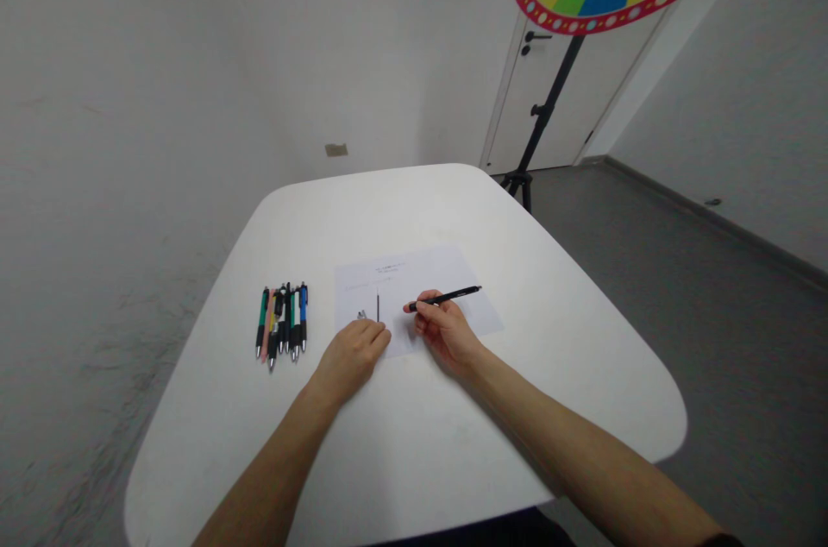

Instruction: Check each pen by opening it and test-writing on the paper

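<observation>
My right hand (446,333) pinches a black pen (456,295) between thumb and fingers, tilted with its far end up to the right. My left hand (353,355) rests low over the paper's near left part, fingers closed around the lower end of a thin dark pen refill (379,306) that points away from me. Just beyond its knuckles is a small silvery piece (361,315), perhaps a pen tip; the hand partly hides it. Under both hands lies a white sheet of paper (427,267) with a few handwritten lines near its top.
Left of the paper, several click pens (283,323) in green, pink, black, white and blue lie side by side. The white table (388,210) has rounded corners. Beyond it stand a colourful prize wheel (601,3) on a black stand (547,111) and a door (556,128).
</observation>
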### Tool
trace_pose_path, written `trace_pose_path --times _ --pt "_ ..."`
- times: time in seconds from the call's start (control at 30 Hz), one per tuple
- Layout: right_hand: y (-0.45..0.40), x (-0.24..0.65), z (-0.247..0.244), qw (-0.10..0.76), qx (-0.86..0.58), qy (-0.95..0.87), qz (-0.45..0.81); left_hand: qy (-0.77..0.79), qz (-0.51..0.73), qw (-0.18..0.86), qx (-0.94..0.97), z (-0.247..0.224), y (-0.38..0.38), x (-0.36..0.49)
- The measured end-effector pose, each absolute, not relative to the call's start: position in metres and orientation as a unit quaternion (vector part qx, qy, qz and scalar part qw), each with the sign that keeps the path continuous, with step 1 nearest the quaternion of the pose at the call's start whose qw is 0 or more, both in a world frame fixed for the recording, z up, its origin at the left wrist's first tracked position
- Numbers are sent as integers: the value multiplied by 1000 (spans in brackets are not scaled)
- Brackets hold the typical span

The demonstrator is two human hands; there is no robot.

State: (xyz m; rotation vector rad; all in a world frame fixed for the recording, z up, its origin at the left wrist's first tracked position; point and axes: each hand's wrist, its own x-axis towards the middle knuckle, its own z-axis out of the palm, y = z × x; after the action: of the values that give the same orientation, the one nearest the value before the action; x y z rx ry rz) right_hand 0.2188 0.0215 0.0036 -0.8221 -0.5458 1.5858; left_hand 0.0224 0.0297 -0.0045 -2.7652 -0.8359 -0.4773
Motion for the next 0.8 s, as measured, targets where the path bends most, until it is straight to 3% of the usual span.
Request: trace_pose_path --times 0.5,0.8 --pt "21 219 5 590 -357 -240 683 -292 -167 89 -937 -3 30 22" --pt "22 220 6 594 -367 -255 669 -314 -260 93 -908 1 28 25"
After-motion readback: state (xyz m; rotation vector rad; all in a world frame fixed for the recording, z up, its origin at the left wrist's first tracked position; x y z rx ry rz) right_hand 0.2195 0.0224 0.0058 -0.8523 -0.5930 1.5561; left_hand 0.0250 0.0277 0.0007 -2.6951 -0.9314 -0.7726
